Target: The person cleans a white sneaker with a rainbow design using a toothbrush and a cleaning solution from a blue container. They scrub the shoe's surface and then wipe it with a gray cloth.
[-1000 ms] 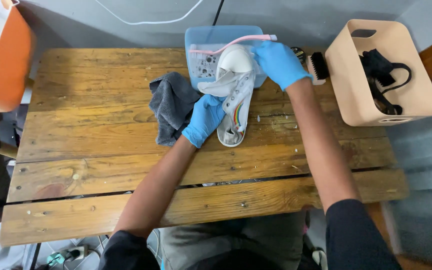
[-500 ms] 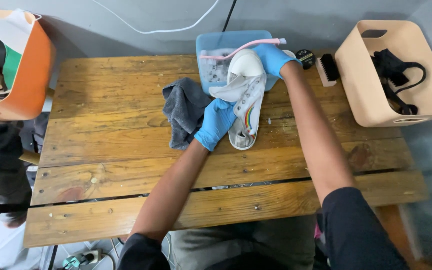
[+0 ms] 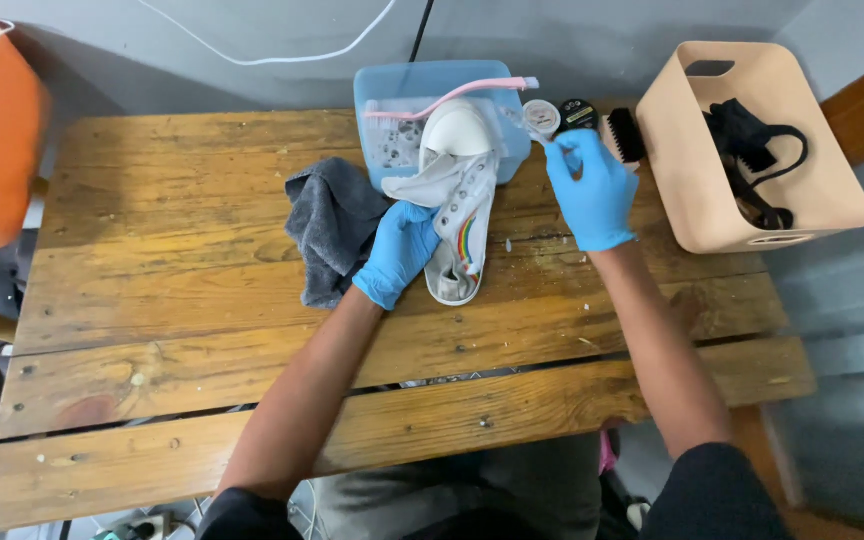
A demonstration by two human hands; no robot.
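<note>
Gloves of blue rubber cover both my hands at a worn wooden plank table (image 3: 202, 330). My left hand (image 3: 397, 252) is closed around the side of a white canvas high-top sneaker with a rainbow stripe (image 3: 457, 205), which lies sole-side toward me, its toe resting on a pale blue plastic tub (image 3: 382, 90). My right hand (image 3: 592, 190) is lifted just right of the sneaker, fingers curled around a thin, clear-handled tool (image 3: 530, 125) whose working end I cannot make out. A pink toothbrush (image 3: 452, 95) lies across the tub's far rim. Just beyond my right hand sit a small round white tin (image 3: 541, 117), a round black tin (image 3: 579, 112) and a black-bristled brush (image 3: 624, 135). A crumpled grey cloth (image 3: 332, 225) touches my left hand's far side. A beige plastic basket (image 3: 697, 190) holding black straps stands at the table's right end.
</note>
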